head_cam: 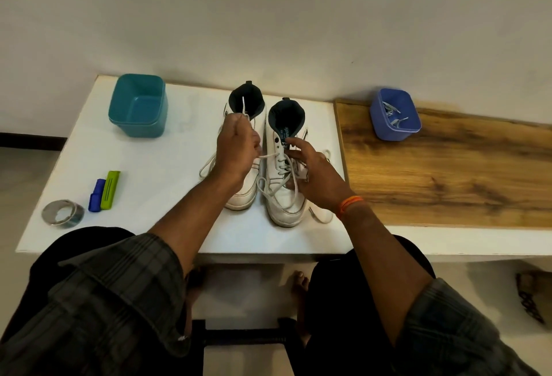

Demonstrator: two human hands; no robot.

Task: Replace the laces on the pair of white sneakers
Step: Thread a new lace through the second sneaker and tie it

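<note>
The white sneakers stand side by side at mid-desk, toes towards the person. The left hand pinches a lace and draws it out towards 10 o'clock — likely unthreading — while the right hand, fingers loosely spread, steadies the right-side shoe.

A teal bin stands at the far left corner of the white table. Near the front left edge lie a roll of tape, a blue marker and a green case (these two touching). Wooden board lies rightward.
</note>
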